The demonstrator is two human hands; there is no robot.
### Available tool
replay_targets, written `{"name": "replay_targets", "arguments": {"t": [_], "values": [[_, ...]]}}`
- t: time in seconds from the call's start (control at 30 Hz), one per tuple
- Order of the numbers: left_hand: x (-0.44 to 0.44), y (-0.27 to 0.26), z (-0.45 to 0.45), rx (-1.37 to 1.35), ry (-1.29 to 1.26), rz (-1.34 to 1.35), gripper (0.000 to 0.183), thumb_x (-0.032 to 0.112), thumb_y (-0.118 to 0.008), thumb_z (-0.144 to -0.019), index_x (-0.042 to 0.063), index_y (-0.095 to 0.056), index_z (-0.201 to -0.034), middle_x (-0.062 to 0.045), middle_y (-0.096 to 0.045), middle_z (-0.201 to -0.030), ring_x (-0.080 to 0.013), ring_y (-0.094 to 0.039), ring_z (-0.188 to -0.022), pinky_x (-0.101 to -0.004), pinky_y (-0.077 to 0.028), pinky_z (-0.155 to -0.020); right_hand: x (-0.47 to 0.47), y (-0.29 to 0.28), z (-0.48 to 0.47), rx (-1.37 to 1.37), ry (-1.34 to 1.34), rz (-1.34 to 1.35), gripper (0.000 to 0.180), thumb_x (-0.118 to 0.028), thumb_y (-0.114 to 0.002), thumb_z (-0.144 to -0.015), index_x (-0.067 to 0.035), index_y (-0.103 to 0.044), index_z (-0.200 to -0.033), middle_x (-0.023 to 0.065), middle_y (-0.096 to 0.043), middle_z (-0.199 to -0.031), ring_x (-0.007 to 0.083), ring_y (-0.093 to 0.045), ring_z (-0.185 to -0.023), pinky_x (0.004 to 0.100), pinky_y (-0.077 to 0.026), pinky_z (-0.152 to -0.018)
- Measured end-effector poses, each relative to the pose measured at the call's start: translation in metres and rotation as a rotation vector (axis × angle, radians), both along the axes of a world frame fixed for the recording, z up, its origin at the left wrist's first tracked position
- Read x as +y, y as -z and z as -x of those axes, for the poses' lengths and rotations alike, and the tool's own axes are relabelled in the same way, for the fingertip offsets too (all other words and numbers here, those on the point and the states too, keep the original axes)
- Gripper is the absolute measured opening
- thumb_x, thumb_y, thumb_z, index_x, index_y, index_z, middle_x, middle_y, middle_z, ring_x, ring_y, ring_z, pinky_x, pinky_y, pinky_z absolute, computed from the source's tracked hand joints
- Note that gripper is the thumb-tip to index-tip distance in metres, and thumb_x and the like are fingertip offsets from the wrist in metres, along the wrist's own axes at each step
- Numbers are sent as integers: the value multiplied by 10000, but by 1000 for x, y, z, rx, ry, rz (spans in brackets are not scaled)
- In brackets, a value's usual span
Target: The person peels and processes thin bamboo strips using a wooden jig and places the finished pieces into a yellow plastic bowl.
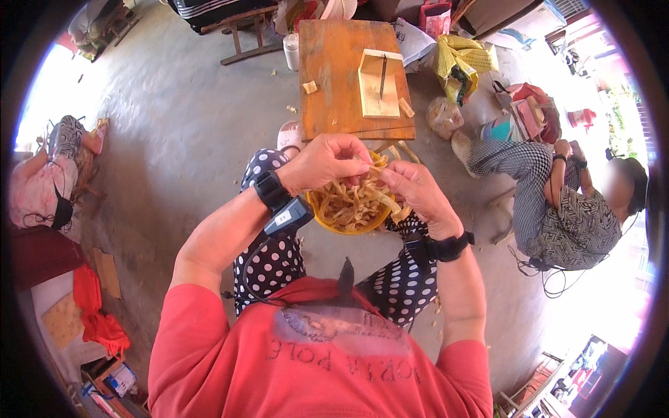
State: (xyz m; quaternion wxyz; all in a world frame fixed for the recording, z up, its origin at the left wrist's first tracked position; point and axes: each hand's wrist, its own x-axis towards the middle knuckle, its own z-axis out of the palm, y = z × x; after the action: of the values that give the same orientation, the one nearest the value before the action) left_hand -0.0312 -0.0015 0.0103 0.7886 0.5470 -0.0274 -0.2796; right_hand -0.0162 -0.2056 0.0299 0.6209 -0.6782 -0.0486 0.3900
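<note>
My left hand (326,164) and my right hand (418,188) are close together above a yellow basin (324,225). A small end of a pale tan strip (375,171) is pinched between the thumbs and fingertips of both hands. It looks like dried plant material, though the exact kind is unclear. Below my right hand another length of tan strip (400,211) hangs at the basin's rim; whether it joins the pinched piece is hidden. Many curled strips (347,206) lie in the basin, which sits between my knees.
Beyond the basin stands a wooden bench (332,68) bearing a wooden holder (371,94) with an upright dark blade and small wood blocks (405,107). A seated person (569,219) is at right, another (47,183) at left. Plastic bags (460,62) lie on the concrete floor.
</note>
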Motion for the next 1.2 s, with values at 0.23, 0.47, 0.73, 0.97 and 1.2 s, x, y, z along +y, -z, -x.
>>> {"name": "replay_targets", "arguments": {"t": [0.23,0.47,0.73,0.97,1.2], "values": [[0,3,-18,-22,36,146,64,30,-566,-774,35,-554,-836,-26,-577,-716,-66,-550,-589,-175,-453,-532,-3,1,-24,-96,-60,38,247,-225,-550,-821,3,-575,-728,-31,-514,-636,43,-441,-591,192,-381,-547],[2,14,-47,147,-121,187,83,40,-572,-771,21,-540,-845,-34,-567,-699,-77,-536,-564,-182,-446,-523,0,2,-65,-108,-62,40,198,-190,-549,-816,-7,-584,-748,-37,-529,-647,27,-440,-602,170,-358,-540],[6,28,-107,50,-235,45,128,135,-552,-806,46,-549,-897,-24,-570,-770,-77,-532,-616,-207,-455,-588,0,24,-128,-428,11,186,130,-122,-526,-816,-8,-558,-870,-47,-489,-650,28,-415,-569,168,-340,-511],[10,39,-129,59,-272,22,156,150,-556,-805,44,-546,-919,-24,-569,-793,-77,-535,-626,-206,-457,-600,10,30,-148,-414,180,87,99,-63,-532,-794,16,-535,-853,11,-537,-655,55,-478,-576,183,-370,-516],[11,46,-138,14,-297,-25,166,146,-552,-808,33,-548,-929,-29,-568,-791,-81,-540,-639,-204,-459,-605,14,39,-155,-341,234,33,92,-67,-524,-795,16,-535,-833,14,-535,-647,57,-480,-573,178,-369,-514]]}}
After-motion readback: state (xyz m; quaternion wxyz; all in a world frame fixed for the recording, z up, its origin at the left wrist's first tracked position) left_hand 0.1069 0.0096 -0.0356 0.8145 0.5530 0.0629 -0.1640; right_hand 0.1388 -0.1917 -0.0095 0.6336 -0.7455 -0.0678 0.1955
